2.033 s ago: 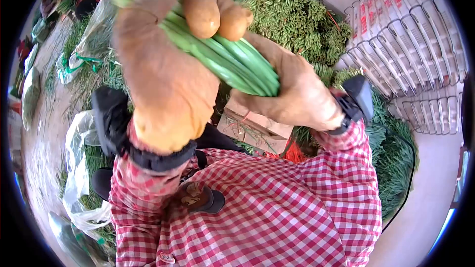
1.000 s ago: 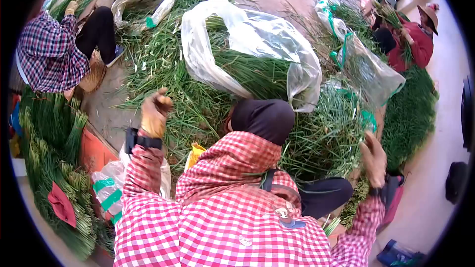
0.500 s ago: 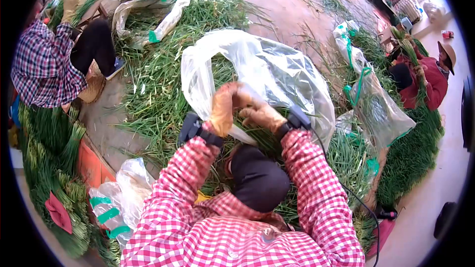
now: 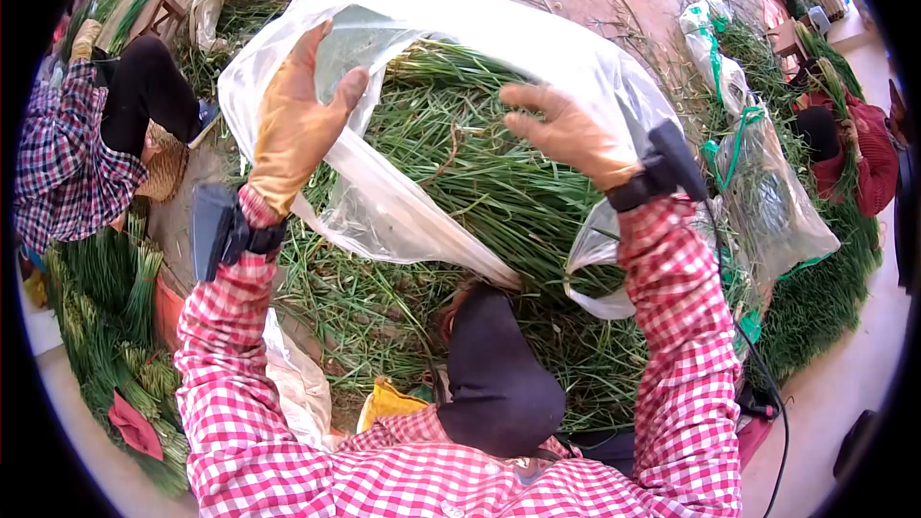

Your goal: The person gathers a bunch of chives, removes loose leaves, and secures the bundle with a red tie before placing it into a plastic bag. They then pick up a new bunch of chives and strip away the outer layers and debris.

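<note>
A clear plastic bag [image 4: 384, 216] lies wide open around a heap of long green stalks [image 4: 480, 149]. At the bag's left side is my left hand [image 4: 295, 125], in an orange-tan glove, with thumb and fingers apart against the plastic. My right hand [image 4: 576, 134], gloved alike, hovers over the right part of the stalks, its fingers spread toward the left and the bag's edge behind it. Neither hand has stalks in it. My bent knee [image 4: 504, 364] in dark cloth is below the bag.
At the left sits a person in a checked shirt [image 4: 62, 153], beside piled green bundles [image 4: 106, 297]. Another person in red [image 4: 863, 158] is at the right, near a stuffed plastic bag [image 4: 767, 192]. A cable [image 4: 758, 355] hangs from my right wrist. Loose stalks cover the floor.
My hands have moved apart, left hand up and leftward, right hand up and rightward. The bag's mouth is spread much wider, and more stalks show inside it.
</note>
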Demonstrator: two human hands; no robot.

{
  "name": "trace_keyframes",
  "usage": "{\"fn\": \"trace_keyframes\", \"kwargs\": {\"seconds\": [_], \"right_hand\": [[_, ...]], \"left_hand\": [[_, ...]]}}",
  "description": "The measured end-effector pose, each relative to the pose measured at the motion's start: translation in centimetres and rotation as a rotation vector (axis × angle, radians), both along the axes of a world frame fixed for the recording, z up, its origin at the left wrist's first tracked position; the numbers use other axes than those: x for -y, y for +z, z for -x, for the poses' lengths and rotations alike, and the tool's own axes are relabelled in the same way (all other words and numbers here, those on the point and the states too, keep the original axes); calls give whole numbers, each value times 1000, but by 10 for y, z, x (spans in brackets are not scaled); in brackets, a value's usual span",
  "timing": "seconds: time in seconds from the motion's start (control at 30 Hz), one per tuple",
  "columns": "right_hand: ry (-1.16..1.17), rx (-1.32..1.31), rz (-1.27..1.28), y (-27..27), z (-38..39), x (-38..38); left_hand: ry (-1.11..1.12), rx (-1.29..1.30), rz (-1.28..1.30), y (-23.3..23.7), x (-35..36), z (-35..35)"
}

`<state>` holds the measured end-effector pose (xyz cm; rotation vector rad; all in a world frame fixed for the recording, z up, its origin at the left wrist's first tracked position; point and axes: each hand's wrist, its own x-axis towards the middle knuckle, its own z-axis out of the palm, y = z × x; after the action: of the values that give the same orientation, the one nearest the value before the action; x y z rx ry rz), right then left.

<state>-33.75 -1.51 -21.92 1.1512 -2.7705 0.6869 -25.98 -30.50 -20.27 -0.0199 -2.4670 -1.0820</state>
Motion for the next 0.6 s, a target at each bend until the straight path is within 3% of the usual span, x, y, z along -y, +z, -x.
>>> {"fn": "trace_keyframes", "kwargs": {"seconds": [0.07,0.1,0.17,0.2,0.23,0.27,0.3,0.37,0.43,0.5,0.53,0.57,0.6], "right_hand": [[-5,-163,-164,-19,0,5],[-37,36,-169,-24,4,9],[-35,162,-159,-42,22,14],[-1,88,-143,-60,39,16],[35,11,-129,-76,54,15],[227,-565,-258,-82,63,13],[194,-383,-192,-91,75,17],[149,-142,-75,-100,91,32],[162,-88,63,-105,100,52],[211,-97,234,-113,111,69],[84,105,117,-115,113,73],[119,134,142,-121,120,77],[151,161,169,-128,127,81]], "left_hand": [[16,66,112,8,6,-12],[17,72,73,8,9,-17],[15,76,-7,5,12,-21],[-7,-48,-122,6,3,-18],[-3,65,-208,6,0,-13],[3,175,-295,8,0,-7],[9,283,-382,11,-2,1],[-101,438,-317,28,-20,24],[-46,396,-100,21,-28,58],[-187,19,-27,12,-22,100],[-289,78,-196,10,-13,118],[-90,64,-122,24,-20,122],[-86,130,-112,32,-17,124]]}}
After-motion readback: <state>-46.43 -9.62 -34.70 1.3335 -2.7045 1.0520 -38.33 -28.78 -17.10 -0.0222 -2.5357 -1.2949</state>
